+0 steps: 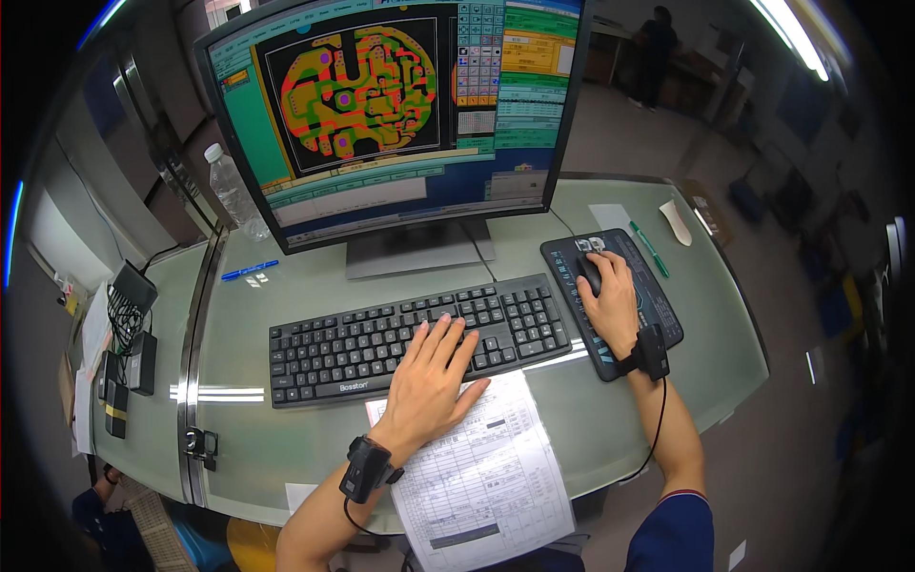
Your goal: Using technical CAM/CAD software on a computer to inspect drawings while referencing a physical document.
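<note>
My left hand [431,386] lies flat with its fingers spread over the right part of a black keyboard [334,353], its heel above a printed form sheet [486,477]. My right hand [610,300] is curled over a black computer mouse [588,274], which rests on a dark patterned mouse pad [658,315]. Behind the keyboard stands a large monitor [381,95] showing a round circuit layout in red, olive and green. Each wrist wears a black strapped device with a cable.
A clear plastic bottle [233,191] stands left of the monitor, with a blue pen [250,271] in front. Right of the pad lie a green pen [649,250] and a pale curved piece [676,223]. Black adapters and cables [129,319] sit far left. Another person [655,52] stands in the background.
</note>
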Motion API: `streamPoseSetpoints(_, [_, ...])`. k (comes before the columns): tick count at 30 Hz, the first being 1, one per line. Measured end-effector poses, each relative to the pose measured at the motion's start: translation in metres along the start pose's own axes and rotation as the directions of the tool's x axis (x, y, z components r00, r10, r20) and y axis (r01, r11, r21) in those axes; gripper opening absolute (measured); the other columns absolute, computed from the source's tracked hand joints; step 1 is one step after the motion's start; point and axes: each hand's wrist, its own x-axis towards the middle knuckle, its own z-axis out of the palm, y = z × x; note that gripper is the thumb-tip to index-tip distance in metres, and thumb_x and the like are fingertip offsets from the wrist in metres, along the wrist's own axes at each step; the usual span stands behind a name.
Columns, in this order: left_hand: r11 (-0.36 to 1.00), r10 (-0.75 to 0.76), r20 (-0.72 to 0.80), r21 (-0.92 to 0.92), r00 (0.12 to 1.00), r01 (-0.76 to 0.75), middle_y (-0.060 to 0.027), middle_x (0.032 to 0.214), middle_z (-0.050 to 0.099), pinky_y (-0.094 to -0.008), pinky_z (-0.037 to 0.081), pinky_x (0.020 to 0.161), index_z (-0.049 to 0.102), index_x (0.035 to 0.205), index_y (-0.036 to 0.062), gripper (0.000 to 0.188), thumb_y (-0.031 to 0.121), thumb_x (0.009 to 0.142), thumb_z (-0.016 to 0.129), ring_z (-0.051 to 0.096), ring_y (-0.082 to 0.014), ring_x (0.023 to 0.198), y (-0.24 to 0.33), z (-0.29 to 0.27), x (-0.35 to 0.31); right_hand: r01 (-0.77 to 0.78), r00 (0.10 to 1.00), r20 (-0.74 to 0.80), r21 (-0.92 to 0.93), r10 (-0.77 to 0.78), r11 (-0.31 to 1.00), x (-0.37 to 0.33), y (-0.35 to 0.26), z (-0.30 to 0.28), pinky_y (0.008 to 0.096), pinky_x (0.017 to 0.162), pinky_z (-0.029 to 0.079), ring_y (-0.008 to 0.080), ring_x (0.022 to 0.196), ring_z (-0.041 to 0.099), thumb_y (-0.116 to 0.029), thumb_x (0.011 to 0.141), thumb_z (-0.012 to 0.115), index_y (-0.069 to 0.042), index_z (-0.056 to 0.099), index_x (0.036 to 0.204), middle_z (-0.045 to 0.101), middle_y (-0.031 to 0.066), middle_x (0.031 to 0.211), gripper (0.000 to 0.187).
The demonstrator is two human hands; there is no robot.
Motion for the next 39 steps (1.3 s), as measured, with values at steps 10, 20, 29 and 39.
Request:
streamPoseSetpoints(10, [1.0, 0.014, 0.035, 0.001, 0.999, -0.014, -0.0236, 0.147, 0.055, -0.0516, 0.032, 0.123, 0.059, 0.139, -0.0016, 0.06, 0.032, 0.092, 0.073, 0.045, -0.04, 0.144, 0.0027, 0.0043, -0.0009, -0.004, 1.0, -0.001, -0.003, 0.004, 1.0, 0.0001, -0.0007, -0.0012, 0.0485, 0.104, 0.049, 0.0441, 0.122, 0.057, -0.015, 0.092, 0.071, 0.0, 0.063, 0.129, 0.057, 0.0222, 0.134, 0.041])
streamPoseSetpoints(20, [1.0, 0.024, 0.041, 0.009, 0.999, -0.024, -0.0236, 0.148, 0.054, -0.0514, 0.032, 0.123, 0.061, 0.135, -0.0016, 0.055, 0.031, 0.093, 0.072, 0.045, -0.0401, 0.144, 0.0019, 0.0051, -0.0013, -0.022, 1.0, -0.002, -0.009, 0.022, 1.0, -0.0002, 0.0001, -0.0003, 0.0488, 0.105, 0.048, 0.0446, 0.123, 0.056, -0.016, 0.092, 0.07, 0.0, 0.062, 0.129, 0.057, 0.0236, 0.135, 0.041])
streamPoseSetpoints(29, [0.999, 0.025, 0.049, 0.026, 0.998, -0.026, -0.0234, 0.148, 0.054, -0.0513, 0.033, 0.122, 0.061, 0.135, -0.0019, 0.054, 0.03, 0.093, 0.072, 0.045, -0.0404, 0.144, 0.0012, 0.0043, -0.0017, -0.021, 1.0, 0.003, 0.001, 0.021, 1.0, 0.0003, -0.001, -0.0008, 0.0487, 0.105, 0.048, 0.045, 0.123, 0.055, -0.015, 0.091, 0.07, 0.0, 0.062, 0.129, 0.056, 0.0237, 0.135, 0.041])
streamPoseSetpoints(39, [0.999, 0.037, 0.036, 0.021, 0.999, -0.038, -0.0236, 0.148, 0.054, -0.0512, 0.034, 0.122, 0.062, 0.135, -0.0016, 0.052, 0.027, 0.093, 0.072, 0.045, -0.0402, 0.144, 0.0005, 0.0062, -0.0024, -0.019, 1.0, 0.009, -0.017, 0.019, 1.0, -0.0006, -0.0014, -0.0019, 0.0487, 0.104, 0.049, 0.0439, 0.123, 0.056, -0.015, 0.091, 0.071, 0.0, 0.062, 0.129, 0.057, 0.0224, 0.135, 0.041])
